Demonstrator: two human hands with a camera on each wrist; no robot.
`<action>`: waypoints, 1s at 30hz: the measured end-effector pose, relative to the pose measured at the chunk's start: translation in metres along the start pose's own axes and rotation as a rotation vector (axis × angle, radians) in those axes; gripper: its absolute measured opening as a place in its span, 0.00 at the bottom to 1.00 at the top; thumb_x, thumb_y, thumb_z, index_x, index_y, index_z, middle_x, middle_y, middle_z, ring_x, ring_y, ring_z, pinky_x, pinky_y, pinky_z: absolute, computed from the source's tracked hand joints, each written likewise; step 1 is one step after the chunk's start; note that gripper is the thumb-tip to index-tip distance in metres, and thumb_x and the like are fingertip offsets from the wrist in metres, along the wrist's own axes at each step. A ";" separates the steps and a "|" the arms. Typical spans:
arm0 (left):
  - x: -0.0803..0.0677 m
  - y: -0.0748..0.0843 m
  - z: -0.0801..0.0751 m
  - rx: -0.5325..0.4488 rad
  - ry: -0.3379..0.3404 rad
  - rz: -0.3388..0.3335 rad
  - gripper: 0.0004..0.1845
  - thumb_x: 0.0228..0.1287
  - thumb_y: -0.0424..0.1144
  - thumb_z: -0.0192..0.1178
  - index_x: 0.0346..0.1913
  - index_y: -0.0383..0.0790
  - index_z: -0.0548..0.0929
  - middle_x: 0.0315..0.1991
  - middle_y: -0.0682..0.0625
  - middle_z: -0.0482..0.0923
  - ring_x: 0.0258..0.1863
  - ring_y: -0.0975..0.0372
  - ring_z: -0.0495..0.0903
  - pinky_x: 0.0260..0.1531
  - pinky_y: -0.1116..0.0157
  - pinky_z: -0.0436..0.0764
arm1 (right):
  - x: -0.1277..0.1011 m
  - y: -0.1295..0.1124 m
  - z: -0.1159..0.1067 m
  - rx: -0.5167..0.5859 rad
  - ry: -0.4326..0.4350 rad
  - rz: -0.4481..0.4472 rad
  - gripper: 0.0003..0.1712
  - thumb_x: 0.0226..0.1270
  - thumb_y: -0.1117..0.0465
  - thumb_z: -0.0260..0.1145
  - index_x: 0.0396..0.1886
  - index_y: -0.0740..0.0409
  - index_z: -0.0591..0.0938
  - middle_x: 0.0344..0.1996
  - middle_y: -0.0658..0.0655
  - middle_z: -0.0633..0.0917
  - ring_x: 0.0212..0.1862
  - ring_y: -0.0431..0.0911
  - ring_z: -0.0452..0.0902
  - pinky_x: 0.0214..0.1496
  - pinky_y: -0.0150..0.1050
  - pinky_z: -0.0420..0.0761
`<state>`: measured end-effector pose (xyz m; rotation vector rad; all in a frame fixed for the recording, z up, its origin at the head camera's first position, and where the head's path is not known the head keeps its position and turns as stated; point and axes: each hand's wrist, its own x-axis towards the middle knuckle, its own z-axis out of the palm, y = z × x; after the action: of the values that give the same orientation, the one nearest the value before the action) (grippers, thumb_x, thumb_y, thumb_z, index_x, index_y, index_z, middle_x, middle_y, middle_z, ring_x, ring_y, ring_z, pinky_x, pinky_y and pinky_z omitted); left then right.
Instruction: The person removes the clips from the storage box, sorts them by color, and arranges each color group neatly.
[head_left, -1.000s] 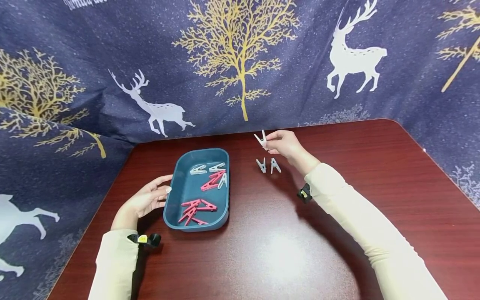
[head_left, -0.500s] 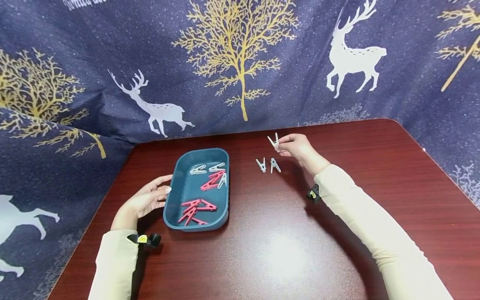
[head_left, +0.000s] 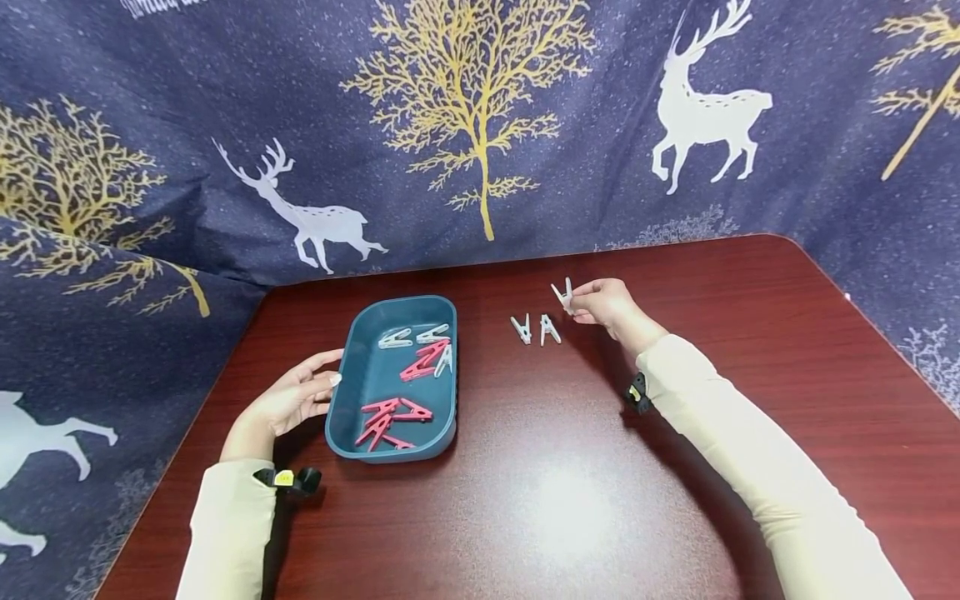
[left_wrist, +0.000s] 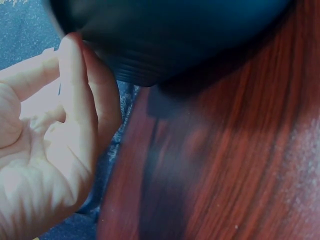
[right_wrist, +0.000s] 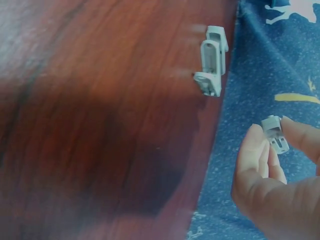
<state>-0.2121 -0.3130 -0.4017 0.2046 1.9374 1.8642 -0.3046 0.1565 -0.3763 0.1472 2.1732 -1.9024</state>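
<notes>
In the head view my left hand touches the left outer side of a blue plastic bin, fingertips at its rim. The left wrist view shows those fingers against the bin's dark wall. Inside lie several red clothespins and 3 white clothespins. My right hand pinches another white clothespin between thumb and fingers, its legs spread and pointing up. Just left of it stand two pale clothespins, one with legs upward and one with legs downward.
A reddish-brown wooden table bears everything, with a bright glare near its front middle. Behind its back edge hangs a dark blue cloth printed with deer and trees. The right wrist view shows clothespins near the table edge.
My right hand has moved right and somewhat lower with its white clothespin, away from above the two standing ones. My left hand and the bin stay where they were.
</notes>
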 end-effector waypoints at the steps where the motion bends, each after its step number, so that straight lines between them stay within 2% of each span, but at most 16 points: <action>1: 0.000 0.000 0.000 0.001 0.002 -0.003 0.22 0.74 0.31 0.45 0.68 0.46 0.60 0.46 0.54 0.78 0.41 0.65 0.83 0.41 0.66 0.83 | 0.001 0.001 0.000 -0.008 -0.001 0.005 0.19 0.63 0.74 0.56 0.53 0.80 0.70 0.18 0.45 0.80 0.22 0.33 0.78 0.37 0.28 0.82; 10: 0.000 0.000 0.000 0.031 0.016 -0.013 0.23 0.74 0.32 0.45 0.69 0.45 0.59 0.47 0.54 0.78 0.42 0.65 0.83 0.42 0.66 0.82 | 0.006 0.011 -0.002 -0.084 0.006 0.044 0.19 0.61 0.74 0.58 0.51 0.79 0.72 0.19 0.46 0.78 0.22 0.33 0.76 0.34 0.27 0.82; 16: 0.000 -0.001 0.000 0.023 0.007 -0.006 0.23 0.74 0.32 0.45 0.68 0.46 0.60 0.47 0.54 0.79 0.43 0.64 0.83 0.42 0.66 0.82 | 0.006 0.018 -0.002 -0.108 -0.021 0.062 0.15 0.61 0.75 0.57 0.47 0.79 0.72 0.18 0.46 0.79 0.21 0.33 0.76 0.36 0.30 0.83; 22: 0.000 0.000 0.000 0.019 0.014 -0.016 0.23 0.73 0.32 0.46 0.68 0.46 0.60 0.48 0.54 0.78 0.44 0.64 0.82 0.43 0.65 0.82 | 0.007 0.025 0.000 -0.157 -0.031 0.067 0.16 0.59 0.76 0.57 0.47 0.81 0.74 0.20 0.48 0.80 0.23 0.33 0.76 0.38 0.31 0.83; 30: 0.000 0.000 0.001 0.002 0.014 -0.016 0.22 0.73 0.31 0.45 0.67 0.47 0.61 0.46 0.54 0.79 0.42 0.64 0.83 0.42 0.65 0.83 | 0.008 0.028 0.002 -0.202 -0.010 0.063 0.15 0.56 0.75 0.59 0.44 0.81 0.78 0.20 0.48 0.81 0.22 0.33 0.76 0.34 0.30 0.83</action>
<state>-0.2123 -0.3123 -0.4017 0.1772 1.9443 1.8584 -0.3055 0.1582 -0.4054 0.1665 2.3090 -1.6351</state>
